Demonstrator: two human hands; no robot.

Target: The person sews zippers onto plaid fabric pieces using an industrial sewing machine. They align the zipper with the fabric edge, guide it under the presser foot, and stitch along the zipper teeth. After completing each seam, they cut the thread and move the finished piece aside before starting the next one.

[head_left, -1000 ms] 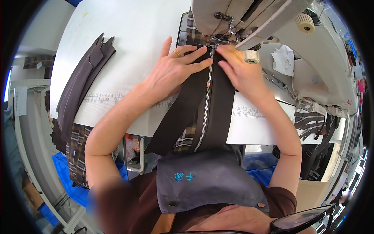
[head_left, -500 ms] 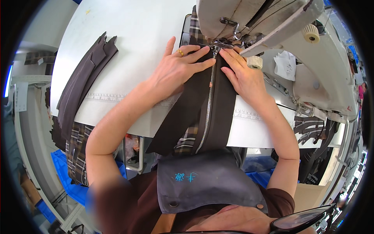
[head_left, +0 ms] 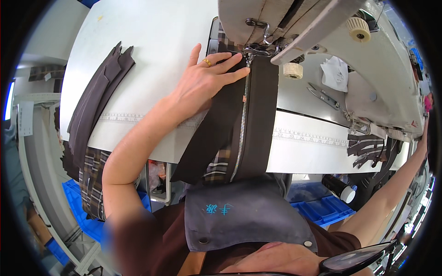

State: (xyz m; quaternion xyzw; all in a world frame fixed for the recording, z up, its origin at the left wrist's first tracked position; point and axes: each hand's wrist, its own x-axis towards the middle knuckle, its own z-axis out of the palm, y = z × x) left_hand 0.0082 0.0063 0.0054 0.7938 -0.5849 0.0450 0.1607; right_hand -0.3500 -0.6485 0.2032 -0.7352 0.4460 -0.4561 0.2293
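My left hand [head_left: 198, 78] lies flat with spread fingers on dark brown fabric [head_left: 260, 124], its fingertips beside the metal zipper [head_left: 241, 124]. The zipper runs lengthwise down the fabric, and its upper end sits under the presser foot [head_left: 251, 49] of the sewing machine [head_left: 317, 27]. Brown plaid cloth [head_left: 217, 166] shows beneath the fabric's lower end and again behind the foot. My right arm [head_left: 391, 198] stretches out to the far right, past the machine. Its hand is at the dark rim of the view, and its fingers cannot be made out.
Dark fabric strips [head_left: 99, 87] lie stacked on the left of the white table [head_left: 152, 41]. Thread snips [head_left: 324, 95] and a white scrap [head_left: 334, 73] lie under the machine arm. Short zippers [head_left: 366, 149] sit at the right. Below are blue bins [head_left: 324, 210] and a black bottle [head_left: 338, 187].
My right hand has left the fabric beside the zipper and swung far right along the machine. My left hand stays on the fabric. The whole view has shifted slightly.
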